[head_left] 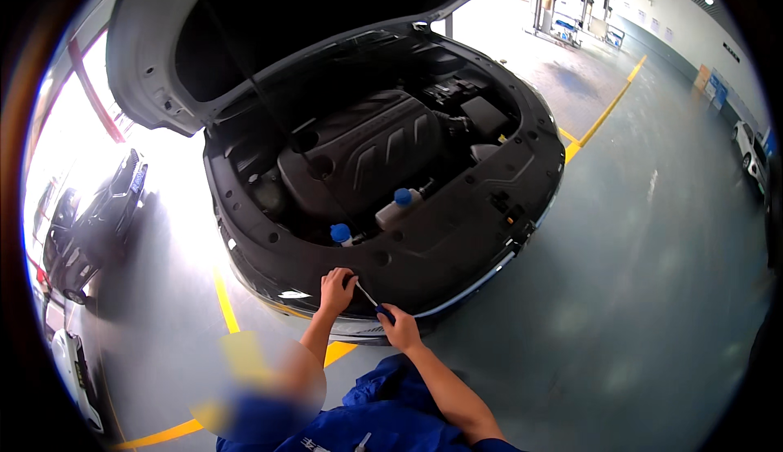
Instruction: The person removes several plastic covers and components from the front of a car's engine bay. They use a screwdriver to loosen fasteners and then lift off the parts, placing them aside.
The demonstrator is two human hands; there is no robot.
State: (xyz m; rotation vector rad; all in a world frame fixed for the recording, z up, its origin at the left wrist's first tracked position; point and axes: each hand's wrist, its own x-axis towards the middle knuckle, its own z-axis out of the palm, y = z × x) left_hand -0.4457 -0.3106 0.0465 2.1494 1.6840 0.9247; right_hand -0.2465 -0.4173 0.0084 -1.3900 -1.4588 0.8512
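In my right hand (400, 329) is a screwdriver (368, 294) with a dark blue handle and a thin metal shaft. Its shaft slants up and left to the black plastic cover (440, 250) along the front of the car's engine bay. My left hand (335, 291) is at the cover's near edge, fingers curled together by the screwdriver's tip. Whatever those fingers hold, if anything, is hidden. Just beyond the left hand stands a blue cap (341, 233). A second blue cap (403, 197) tops a pale reservoir (397, 213) farther right.
A thin prop rod (269, 101) crosses the engine bay below the raised hood (155, 69). Past it lies a large dark engine cover (367, 146). A dark car (94, 232) is parked at left. Yellow lines (226, 301) mark the floor; a lift (563, 4) stands far right.
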